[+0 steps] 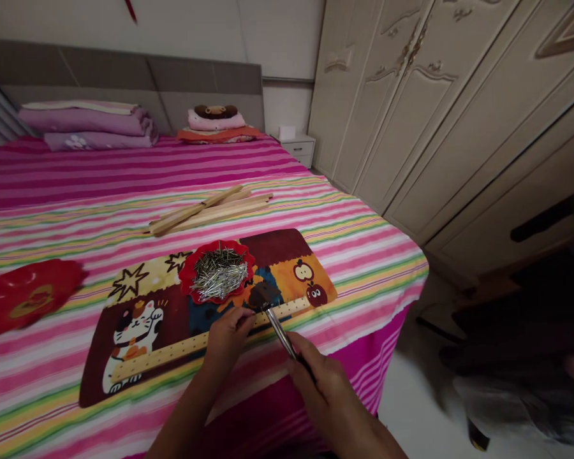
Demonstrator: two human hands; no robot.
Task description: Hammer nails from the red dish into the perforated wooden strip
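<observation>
My right hand (323, 382) is wrapped round the grip of a hammer (281, 331) with a shiny metal shaft; its dark head is hard to make out against the mat. The shaft's far end is over a pale wooden strip (182, 349) dotted with rows of small dark marks. Beside it, my left hand (229, 335) is at the strip, thumb and fingers pinched together; anything between them is too small to tell. Just beyond, a red scalloped bowl (185, 280) holds many nails (222, 274), some silver and some darker.
A patterned mat (172, 319) lies under the strip and bowl on a striped bed (363, 255). Tied wooden strips (210, 210) lie behind it. A red plate (67, 280) is at left. Folded bedding (90, 124) sits by the headboard; a wardrobe (387, 95) stands right.
</observation>
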